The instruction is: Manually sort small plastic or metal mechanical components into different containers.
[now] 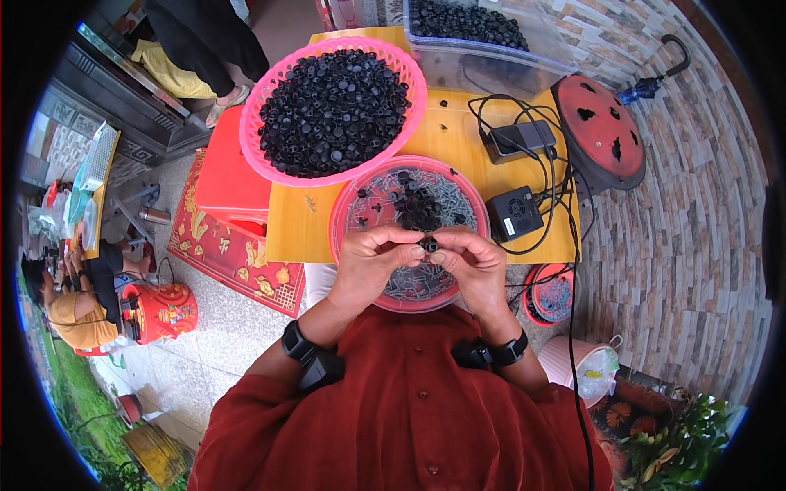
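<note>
Over a round pink-red basin (336,221), my left hand (372,260) and my right hand (475,266) meet fingertip to fingertip. Both are closed in a pinch on one small round black plastic part (428,245). Below them, the basin holds many loose silver screws (458,193) and a heap of black plastic pieces (419,209). Just beyond, a pink woven basket (252,123) is piled with small black caps (336,110).
The yellow table (299,233) also carries black power boxes (516,214) with tangled cables and a clear bin (483,69) of black parts. A red stool (229,168) stands left, a red-topped round stool (602,123) right. Another person (82,315) sits far left; someone stands at the back.
</note>
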A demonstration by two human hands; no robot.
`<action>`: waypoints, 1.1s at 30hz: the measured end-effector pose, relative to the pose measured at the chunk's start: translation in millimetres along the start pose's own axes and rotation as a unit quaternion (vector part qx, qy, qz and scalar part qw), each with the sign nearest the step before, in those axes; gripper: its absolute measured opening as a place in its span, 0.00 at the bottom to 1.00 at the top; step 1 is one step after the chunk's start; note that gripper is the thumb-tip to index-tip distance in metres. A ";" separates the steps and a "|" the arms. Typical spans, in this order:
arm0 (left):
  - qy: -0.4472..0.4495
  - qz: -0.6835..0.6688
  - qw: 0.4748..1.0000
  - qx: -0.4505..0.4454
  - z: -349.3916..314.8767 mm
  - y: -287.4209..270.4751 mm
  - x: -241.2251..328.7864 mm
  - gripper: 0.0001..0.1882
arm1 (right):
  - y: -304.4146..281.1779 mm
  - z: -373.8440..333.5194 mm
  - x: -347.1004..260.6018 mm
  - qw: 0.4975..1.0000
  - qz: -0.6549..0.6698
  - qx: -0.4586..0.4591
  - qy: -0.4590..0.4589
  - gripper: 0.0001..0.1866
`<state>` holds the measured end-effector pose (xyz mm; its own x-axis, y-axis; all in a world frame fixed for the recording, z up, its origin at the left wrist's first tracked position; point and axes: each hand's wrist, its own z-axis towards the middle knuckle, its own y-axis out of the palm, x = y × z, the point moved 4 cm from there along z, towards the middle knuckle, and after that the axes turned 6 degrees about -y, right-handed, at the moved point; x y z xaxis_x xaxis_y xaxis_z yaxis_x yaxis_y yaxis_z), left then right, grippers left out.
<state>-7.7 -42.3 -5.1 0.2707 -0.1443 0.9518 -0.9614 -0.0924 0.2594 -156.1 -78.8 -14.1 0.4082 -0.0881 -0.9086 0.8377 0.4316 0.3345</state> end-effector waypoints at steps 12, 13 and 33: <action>0.050 0.009 0.999 -0.017 0.1 2.2 1.9 0.05 | 0.6 -3.4 3.7 0.999 0.017 0.025 0.021 0.11; 0.049 0.009 0.999 -0.017 0.0 2.6 2.6 0.05 | 0.4 -4.2 5.2 0.999 0.023 0.033 0.033 0.10; 0.097 0.088 0.991 0.002 -1.2 5.3 3.2 0.13 | 8.6 -11.1 10.6 0.996 0.037 0.054 0.057 0.09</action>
<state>-11.9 -42.1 -0.4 0.0844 0.0331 0.9959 -0.9925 -0.0864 0.0870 -148.6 -66.1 -23.6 0.4321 0.0459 -0.9006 0.8430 0.3342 0.4215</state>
